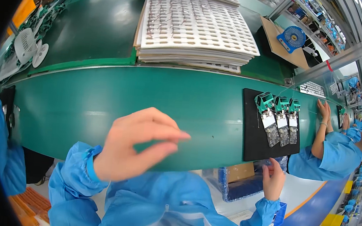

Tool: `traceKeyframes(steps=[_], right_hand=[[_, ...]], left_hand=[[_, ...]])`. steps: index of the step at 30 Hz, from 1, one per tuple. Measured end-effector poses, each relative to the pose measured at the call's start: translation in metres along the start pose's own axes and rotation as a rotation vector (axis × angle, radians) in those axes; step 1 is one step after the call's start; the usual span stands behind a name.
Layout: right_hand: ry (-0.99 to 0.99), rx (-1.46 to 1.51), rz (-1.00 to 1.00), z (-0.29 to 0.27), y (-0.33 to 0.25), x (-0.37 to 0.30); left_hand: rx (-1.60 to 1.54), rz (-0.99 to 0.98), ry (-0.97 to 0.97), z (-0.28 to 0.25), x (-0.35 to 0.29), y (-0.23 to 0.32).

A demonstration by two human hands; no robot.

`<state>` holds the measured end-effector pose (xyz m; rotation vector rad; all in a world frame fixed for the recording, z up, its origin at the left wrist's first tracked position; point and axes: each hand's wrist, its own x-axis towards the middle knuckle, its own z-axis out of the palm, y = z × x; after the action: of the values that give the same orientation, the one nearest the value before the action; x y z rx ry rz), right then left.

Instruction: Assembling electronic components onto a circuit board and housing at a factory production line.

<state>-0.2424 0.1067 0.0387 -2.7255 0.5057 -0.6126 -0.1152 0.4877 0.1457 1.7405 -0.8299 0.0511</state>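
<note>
My left hand (131, 145), slightly smeared by motion, hovers over the near edge of the green worktable (80, 102). Its fingers reach rightward, with a gap between the loosely curved thumb and forefinger; I see nothing in it. Close to the near right edge of a black mat (249, 151) is my right hand (273, 182), thumb and forefinger apart and holding nothing visible. On the mat lie three units side by side, each a green housing (265, 101) joined to a small circuit board (272, 136) with a white patch. Neither hand touches the units.
Beyond the table's raised edge stands a stack of white slotted trays (199, 26) with thin wires on top. A white fan part (25, 46) is far left, a blue fan (292, 38) far right. A co-worker (339, 156) sits right. Below the table is a blue-sided container (243, 188).
</note>
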Motion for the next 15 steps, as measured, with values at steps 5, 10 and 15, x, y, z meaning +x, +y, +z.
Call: traceKeyframes(steps=[5,10,15], right_hand=[[-0.199,0.247,-0.148,0.000,-0.075,0.037],[-0.284,0.267,-0.380,0.023,-0.133,0.062],[-0.355,0.309,-0.652,0.044,-0.179,0.062]], left_hand=[[-0.356,0.361,0.131,-0.005,0.008,0.038],[-0.253,0.513,0.188,-0.031,-0.006,0.043],[-0.176,0.630,0.376,-0.032,-0.013,0.051]])
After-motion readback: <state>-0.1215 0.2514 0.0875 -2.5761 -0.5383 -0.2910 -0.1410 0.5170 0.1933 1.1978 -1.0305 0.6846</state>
